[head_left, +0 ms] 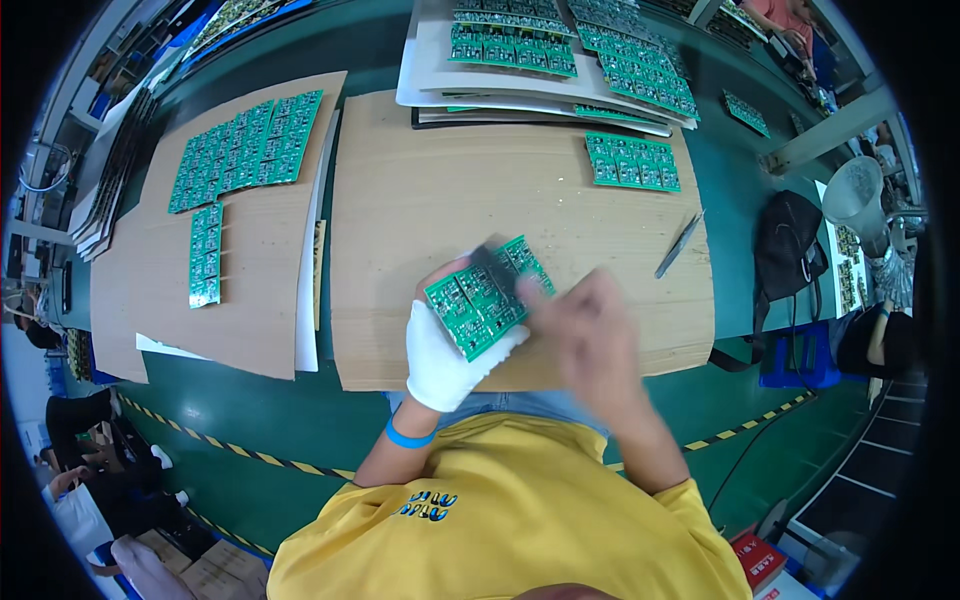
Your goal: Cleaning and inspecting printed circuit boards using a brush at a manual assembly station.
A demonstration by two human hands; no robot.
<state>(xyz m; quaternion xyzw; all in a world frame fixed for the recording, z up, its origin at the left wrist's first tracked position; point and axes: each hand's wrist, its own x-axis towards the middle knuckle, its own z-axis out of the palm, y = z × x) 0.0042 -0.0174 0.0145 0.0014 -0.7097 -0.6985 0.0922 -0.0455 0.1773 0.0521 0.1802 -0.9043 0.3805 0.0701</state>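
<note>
Yellow shirt (500,510) nearest, just short of the cardboard sheet (430,200). Gloved left hand (447,362) holds green circuit board (480,312) over sheet's near half; bare right hand (595,345), blurred, seems closed on dark tool (493,265) over the board, contact unclear. Step looks like working the board face; next move calls for steady left support, light strokes. Tweezers (680,245) on sheet's right side, board panel (632,162) at its far right, stacked boards (510,50) beyond its far edge

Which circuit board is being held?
The board in the white-gloved left hand; the other boards on the cardboard lie unheld.
</note>
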